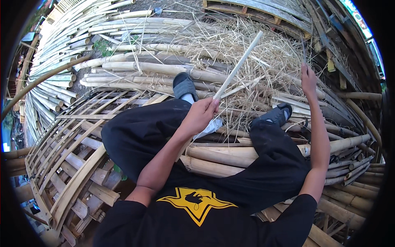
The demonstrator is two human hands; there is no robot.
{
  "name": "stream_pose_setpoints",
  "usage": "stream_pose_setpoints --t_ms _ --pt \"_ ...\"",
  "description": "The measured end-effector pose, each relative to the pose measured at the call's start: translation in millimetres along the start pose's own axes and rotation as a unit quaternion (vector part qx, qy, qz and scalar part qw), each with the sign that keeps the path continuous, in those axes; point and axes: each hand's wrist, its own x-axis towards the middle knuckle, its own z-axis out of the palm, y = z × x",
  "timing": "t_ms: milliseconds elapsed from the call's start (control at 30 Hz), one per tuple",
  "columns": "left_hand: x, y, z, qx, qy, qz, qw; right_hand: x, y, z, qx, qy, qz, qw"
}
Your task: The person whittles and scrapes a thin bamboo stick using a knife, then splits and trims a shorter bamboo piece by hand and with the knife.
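My left hand (200, 116) is closed around a pale bamboo strip (239, 64), which slants up and to the right above the litter of shavings. Off to the right, my right hand (307, 79) is raised with its fingers wrapped round a knife; its thin, dark blade (304, 49) points away from me and shows almost edge-on. The knife stays apart from the strip. Bamboo shavings (251, 53) lie heaped beyond both hands. Below my left hand, a whitish plastic bag (209, 128) shows between my legs.
Bamboo poles (164, 68) lie across the ground under my sandalled feet. A lattice of bamboo slats (78, 156) stands at left, with stacked poles (49, 90) beyond it. A wooden pallet (263, 14) is at the far right, and more bamboo (349, 168) is piled at near right.
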Motion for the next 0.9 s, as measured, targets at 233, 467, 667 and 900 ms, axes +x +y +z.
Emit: stream_pose_setpoints --t_ms 233,467,667,900 --pt "5 17 -1 0.207 -0.031 0.122 0.970 -54 -167 1 0.062 -0.136 -0.345 0.926" --pt "5 22 -6 0.334 0.006 0.256 0.907 -59 -181 -31 -0.069 -0.315 -0.286 0.902" --pt "-10 39 -20 0.330 -0.024 0.197 0.923 -38 -162 -63 -0.064 -0.350 -0.178 0.917" --pt "-6 30 -24 0.164 -0.059 0.177 0.969 -48 -164 -62 0.009 -0.063 -0.317 0.946"
